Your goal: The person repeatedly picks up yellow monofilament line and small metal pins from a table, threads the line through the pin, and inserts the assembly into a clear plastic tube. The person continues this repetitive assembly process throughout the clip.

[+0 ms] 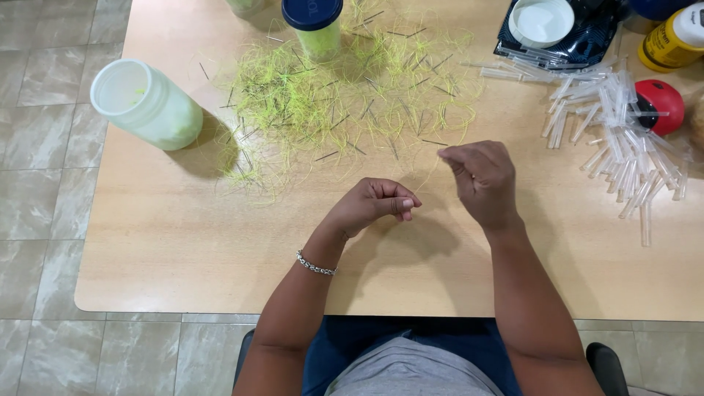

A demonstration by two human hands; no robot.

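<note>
Over the wooden bench [183, 242], we pinch a thin yellow thread [429, 172] between our 2 hands: left hand [378, 205] curled shut on its lower end, right hand [480, 176] gripping its top. Beyond lies the yellow thread pile [345, 92]; clear tubes [623, 139] sit at right.

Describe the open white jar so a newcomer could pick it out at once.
Start at the wooden table and go to its far left edge, left of the tangle of yellow-green threads. There a translucent white plastic jar lies tilted, its wide mouth open. Unlike the upright jar with the dark blue lid, it has no cap.
</note>
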